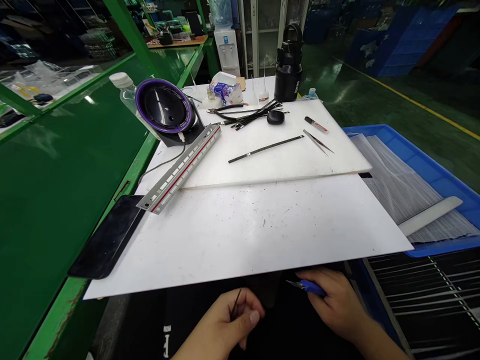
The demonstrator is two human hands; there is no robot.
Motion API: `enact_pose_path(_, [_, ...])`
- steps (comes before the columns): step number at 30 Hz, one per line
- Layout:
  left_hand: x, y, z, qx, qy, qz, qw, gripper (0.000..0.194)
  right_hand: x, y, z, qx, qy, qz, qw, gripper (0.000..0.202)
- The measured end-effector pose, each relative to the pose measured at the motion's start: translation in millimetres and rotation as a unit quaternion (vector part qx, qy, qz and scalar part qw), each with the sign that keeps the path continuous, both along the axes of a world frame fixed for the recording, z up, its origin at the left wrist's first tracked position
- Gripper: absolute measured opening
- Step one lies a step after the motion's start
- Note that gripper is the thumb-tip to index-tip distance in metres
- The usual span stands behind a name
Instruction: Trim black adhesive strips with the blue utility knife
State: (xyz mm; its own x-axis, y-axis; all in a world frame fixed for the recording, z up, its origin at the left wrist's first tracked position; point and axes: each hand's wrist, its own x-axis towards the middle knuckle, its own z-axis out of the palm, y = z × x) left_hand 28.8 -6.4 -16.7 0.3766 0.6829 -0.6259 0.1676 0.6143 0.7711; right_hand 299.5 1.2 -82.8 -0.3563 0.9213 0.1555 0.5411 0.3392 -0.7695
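In front of the table's near edge, my left hand is closed with thumb and fingers together around a thin dark strip; most of it is hidden in the grip. To its right, my right hand is wrapped round a small blue-handled tool with a pointed metal tip, which points left. Its exact kind is hard to make out. The hands are apart, both over dark clothing. Beyond them on a white foam board lie a single black strip, tweezers and a bundle of black strips.
A grey slotted bar with a red line lies at the left, over a black phone. Behind stand a purple-rimmed fan and a black bottle. At the right is a blue bin with translucent sheets.
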Motion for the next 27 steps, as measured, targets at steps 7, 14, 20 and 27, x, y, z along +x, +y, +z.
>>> enact_pose_path(7, [0,0,-1.3,-0.006,-0.008,0.003,1.0,0.036,1,-2,0.4,0.001,0.006,-0.015,1.0,0.036])
enact_pose_path(14, [-1,-3,-6.9,-0.024,-0.106,0.027,0.994,0.036,0,1,0.7,-0.004,0.011,-0.01,1.0,0.036])
enact_pose_path(20, [2,-5,-4.4,-0.017,-0.143,0.102,0.984,0.041,4,-7,14.5,-0.012,0.004,0.004,1.0,0.036])
enact_pose_path(27, [0,-1,15.3,0.008,-0.035,0.077,0.996,0.048,12,-2,73.1,-0.067,-0.018,-0.025,0.997,0.056])
